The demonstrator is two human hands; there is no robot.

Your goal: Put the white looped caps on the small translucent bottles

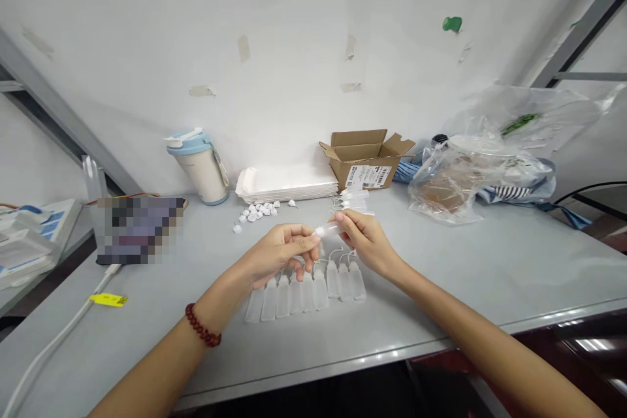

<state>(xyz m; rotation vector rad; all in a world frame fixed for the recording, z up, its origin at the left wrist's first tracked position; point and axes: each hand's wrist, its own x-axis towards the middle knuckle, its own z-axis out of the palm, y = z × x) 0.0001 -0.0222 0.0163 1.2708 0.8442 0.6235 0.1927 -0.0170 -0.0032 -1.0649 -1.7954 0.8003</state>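
Note:
Between my two hands, above the table, lies a small translucent plastic bottle (331,229), held sideways. My left hand (289,247) pinches its white neck end with thumb and fingers. Around the other end, my right hand (363,238) has its fingers closed. Just below stretches a row of similar squeeze bottles (295,295) lying flat side by side, several with thin white strands at their necks. To the left of my hands sits a loose pile of small white caps (258,210). More translucent bottles (353,198) lie behind my right hand.
Along the wall stand a cream tumbler with a blue lid (202,166), a stack of white flat packs (289,183) and an open cardboard box (365,160). A plastic bag (450,183) lies right; a phone (142,228) with a white cable (63,333) is left.

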